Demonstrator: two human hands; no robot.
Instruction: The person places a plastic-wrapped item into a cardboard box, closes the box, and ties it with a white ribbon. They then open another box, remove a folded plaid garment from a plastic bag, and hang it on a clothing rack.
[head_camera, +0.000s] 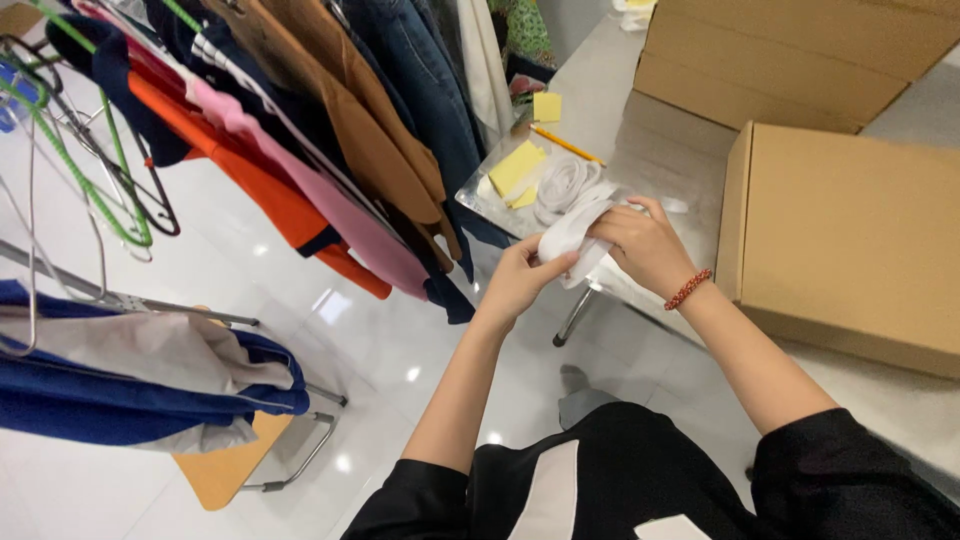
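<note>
Both hands are closed on a white cloth strip (573, 238) held above the table edge (640, 290): the left hand (520, 280) pinches its lower end and the right hand (645, 245) grips the upper part. Judging by the hold, handling is at an early stage (no finished fold or roll is visible). A second coiled white strip (562, 185) lies untouched just beyond the hands, beside yellow paper notes (515, 166) and a pencil (566, 145).

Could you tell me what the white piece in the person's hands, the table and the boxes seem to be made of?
White piece: likely soft fabric, as it folds limply between both hands. Table: probably brushed steel, grey with dull reflections. Boxes: plain brown cardboard, matte with creased edges.
</note>
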